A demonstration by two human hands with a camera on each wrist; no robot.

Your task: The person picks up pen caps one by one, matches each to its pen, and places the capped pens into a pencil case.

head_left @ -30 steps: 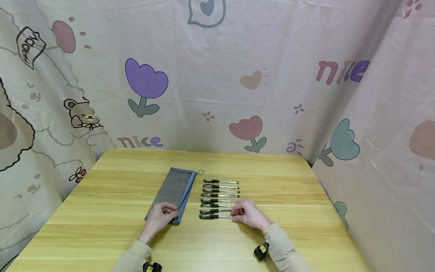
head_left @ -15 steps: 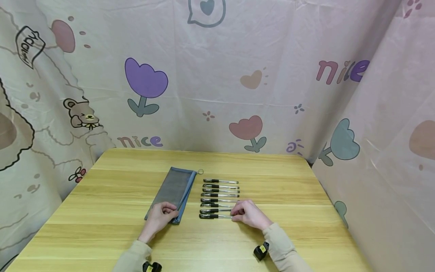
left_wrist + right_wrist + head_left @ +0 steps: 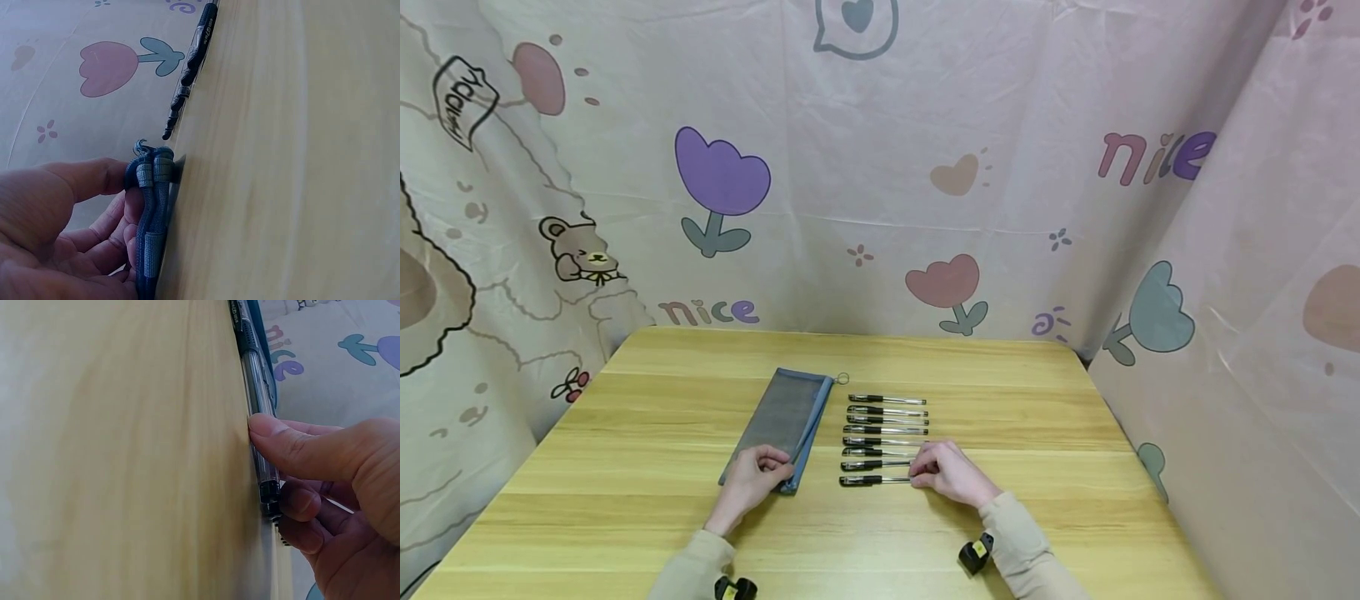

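Note:
A grey mesh zip pouch (image 3: pixel 778 412) with blue edging lies flat, left of the pens. My left hand (image 3: pixel 751 482) pinches its near right corner at the zipped opening. The left wrist view shows thumb and fingers lifting the two blue zip edges (image 3: pixel 154 206), which lie close together. Right of the pouch, several clear gel pens (image 3: pixel 872 430) with black caps lie in a column, caps to the left. My right hand (image 3: pixel 953 473) pinches the clear end of the nearest pen (image 3: pixel 863 480). In the right wrist view, the thumb lies along that pen's barrel (image 3: pixel 252 378).
The pens lie on a light wooden table (image 3: pixel 1000 392). A metal ring (image 3: pixel 842 378) hangs from the pouch's far corner. Behind and at the sides hangs a printed cloth (image 3: pixel 865 183). Black wrist cameras (image 3: pixel 976 553) sit at both sleeves.
The nearest pen has shifted slightly toward me with the right hand's grip, widening the gap to the pen beyond it. The left hand and the pouch stay put.

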